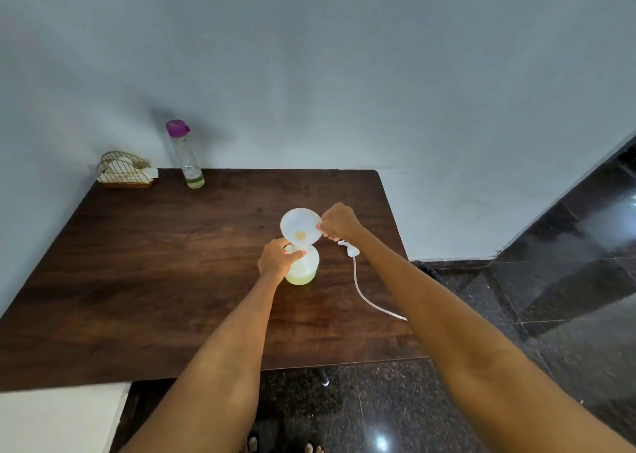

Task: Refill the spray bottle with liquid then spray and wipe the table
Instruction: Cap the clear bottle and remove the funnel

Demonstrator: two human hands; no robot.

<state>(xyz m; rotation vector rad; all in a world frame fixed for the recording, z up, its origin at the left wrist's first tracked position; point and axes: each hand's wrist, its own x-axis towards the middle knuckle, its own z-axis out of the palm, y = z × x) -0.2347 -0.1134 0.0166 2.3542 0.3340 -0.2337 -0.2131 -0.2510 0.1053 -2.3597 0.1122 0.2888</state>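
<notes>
The spray bottle (303, 266), holding pale yellow-green liquid in its lower part, is stood upright near the middle of the dark wooden bench (137, 263). A white funnel (300, 228) is seated in its neck. The neck is gripped by the left hand (277, 258), and the funnel's rim is pinched by the right hand (339, 222). The spray head (351, 250) with its tube is laid just beside the bottle. A purple-capped bottle (187, 154) and a wire napkin holder (125, 171) are placed at the far edge.
</notes>
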